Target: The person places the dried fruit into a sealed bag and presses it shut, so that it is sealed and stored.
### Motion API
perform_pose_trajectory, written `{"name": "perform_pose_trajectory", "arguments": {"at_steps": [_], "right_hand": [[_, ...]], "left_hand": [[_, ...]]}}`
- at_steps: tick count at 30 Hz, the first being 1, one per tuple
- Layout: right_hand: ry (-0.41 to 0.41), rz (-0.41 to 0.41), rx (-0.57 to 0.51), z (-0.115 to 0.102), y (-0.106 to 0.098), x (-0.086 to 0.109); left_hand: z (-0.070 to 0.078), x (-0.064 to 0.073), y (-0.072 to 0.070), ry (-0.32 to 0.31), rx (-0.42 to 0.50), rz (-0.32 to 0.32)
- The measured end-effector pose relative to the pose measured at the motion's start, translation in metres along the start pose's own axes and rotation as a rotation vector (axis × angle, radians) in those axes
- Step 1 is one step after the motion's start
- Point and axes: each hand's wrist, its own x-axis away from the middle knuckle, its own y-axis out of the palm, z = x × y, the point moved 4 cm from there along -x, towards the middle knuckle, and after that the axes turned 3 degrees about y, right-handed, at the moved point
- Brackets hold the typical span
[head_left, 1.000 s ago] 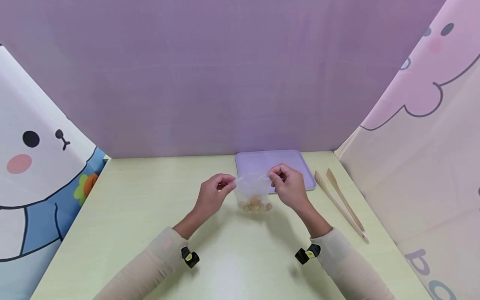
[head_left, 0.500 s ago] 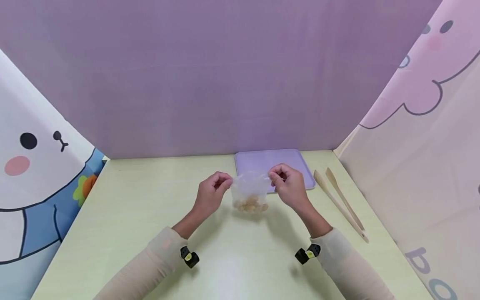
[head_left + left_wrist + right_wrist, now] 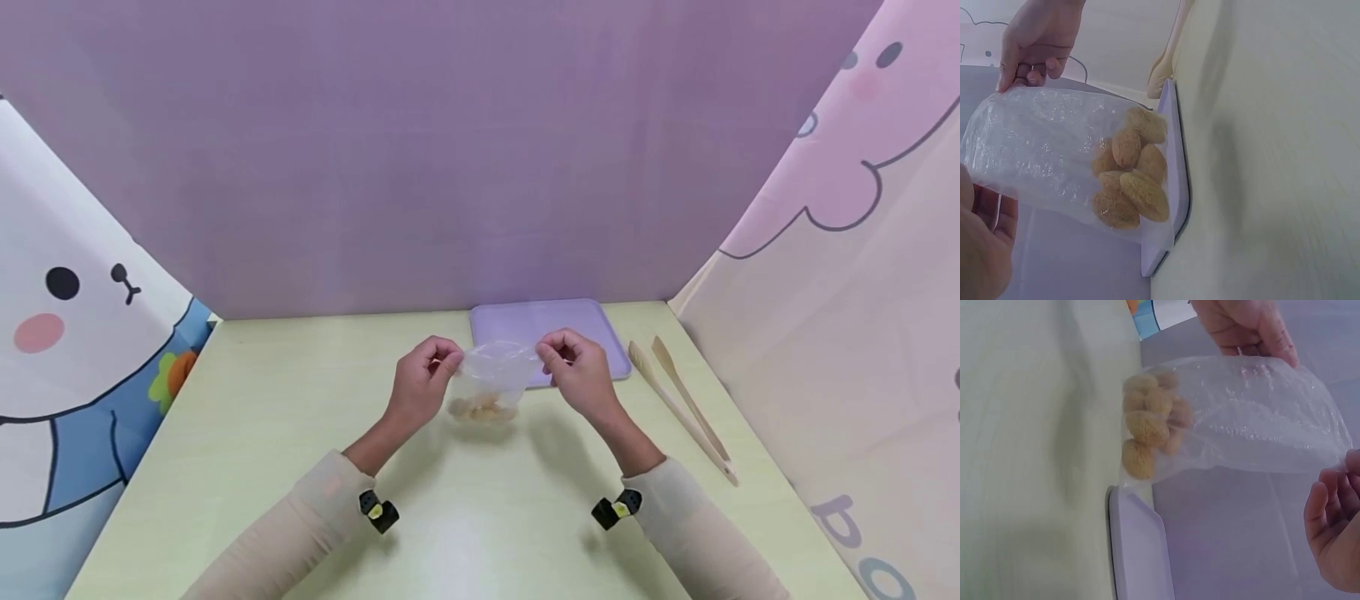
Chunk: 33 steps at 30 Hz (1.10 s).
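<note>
A clear plastic bag (image 3: 498,362) hangs between my two hands above the table, tilted with its bottom toward the left. Several tan, oval, rough-skinned nuts (image 3: 1144,195) lie gathered at its bottom. My left hand (image 3: 420,382) pinches the upper left corner between thumb and fingers. On the opposite upper corner, my right hand (image 3: 583,375) pinches the plastic the same way. The right wrist view shows the nuts (image 3: 1147,428) through the film, and the upper part of the bag spread wide. Whether its mouth is sealed is hard to tell.
Behind the bag a lilac tray (image 3: 592,321) lies flat near the back wall. Wooden tongs (image 3: 678,404) rest at the right side of the pale table (image 3: 300,400). Printed fabric panels (image 3: 840,350) rise at both sides.
The bottom of the bag and the nuts have swung to the left. My left hand has shifted slightly up and left; the right hand is nearly unmoved.
</note>
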Motion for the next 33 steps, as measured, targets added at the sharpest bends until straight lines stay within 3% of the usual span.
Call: {"name": "perform_pose_trajectory", "arguments": {"at_steps": [7, 16, 20, 26, 33], "right_hand": [[-0.026, -0.112, -0.023, 0.012, 0.011, 0.006], [-0.022, -0.375, 0.163, 0.041, 0.041, 0.019], [-0.006, -0.451, 0.217, 0.056, 0.05, 0.021], [0.014, -0.51, 0.264, 0.074, 0.061, 0.023], [-0.019, -0.476, 0.37, 0.082, 0.064, 0.023]], "left_hand": [[0.01, -0.006, -0.004, 0.044, -0.016, 0.003], [0.021, -0.009, -0.002, 0.062, -0.021, 0.0], [0.023, -0.01, -0.001, 0.054, -0.018, -0.002], [0.024, -0.012, 0.0, 0.026, 0.013, 0.014], [0.025, -0.014, -0.002, 0.004, 0.016, 0.033]]}}
